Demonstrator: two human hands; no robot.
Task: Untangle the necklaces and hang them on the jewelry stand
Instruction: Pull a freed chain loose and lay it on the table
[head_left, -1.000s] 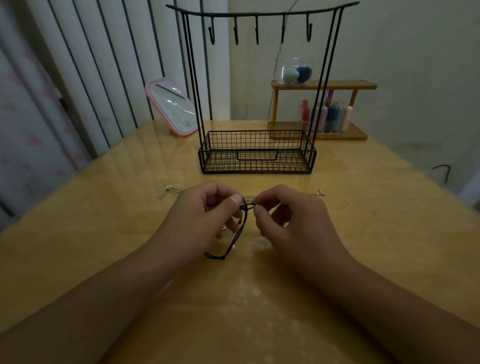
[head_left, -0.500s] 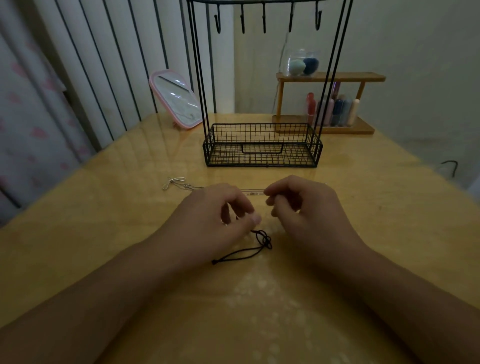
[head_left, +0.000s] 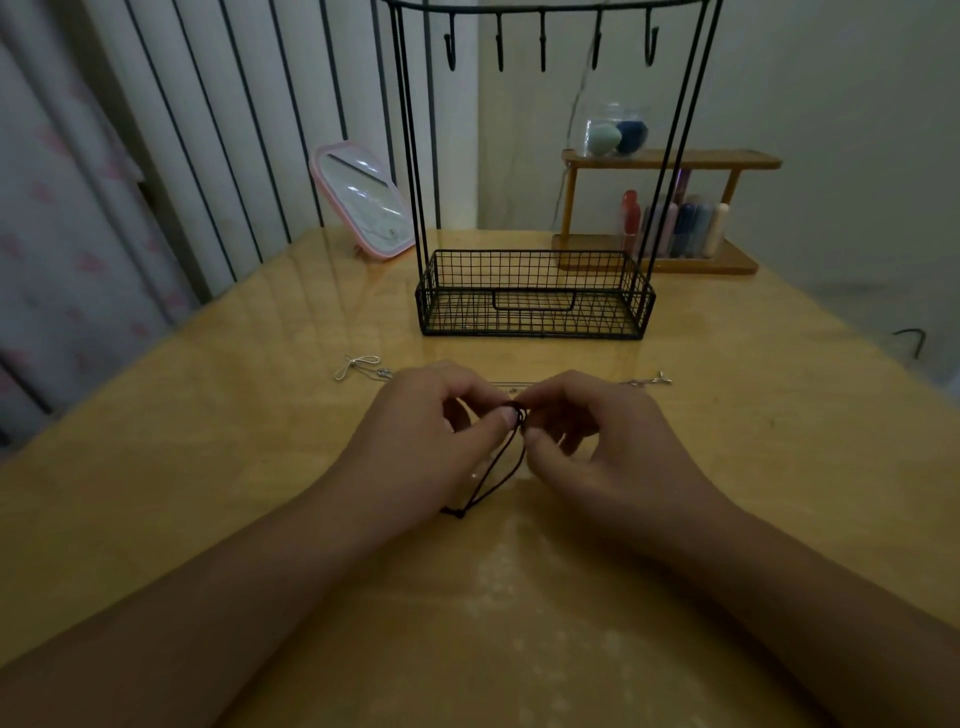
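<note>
A black cord necklace (head_left: 496, 470) runs from my fingertips down to a knotted end lying on the wooden table (head_left: 208, 467). My left hand (head_left: 421, 441) and my right hand (head_left: 597, 447) meet in the middle and both pinch the cord's upper knot between thumb and forefinger. A thin silver chain necklace (head_left: 363, 366) lies stretched across the table just behind my hands, its right end (head_left: 657, 380) showing past my right hand. The black wire jewelry stand (head_left: 535, 296) stands further back, with several bare hooks along its top bar.
A pink-framed mirror (head_left: 363, 208) leans at the back left. A wooden shelf (head_left: 670, 161) at the back right carries a clear jar with sponges and several bottles. A railing and curtain line the left side; a wall stands on the right.
Half a second ago the cord's knot lay on the table with my hands apart. Both hands have come together and lifted the knot, as they held it a second ago.
</note>
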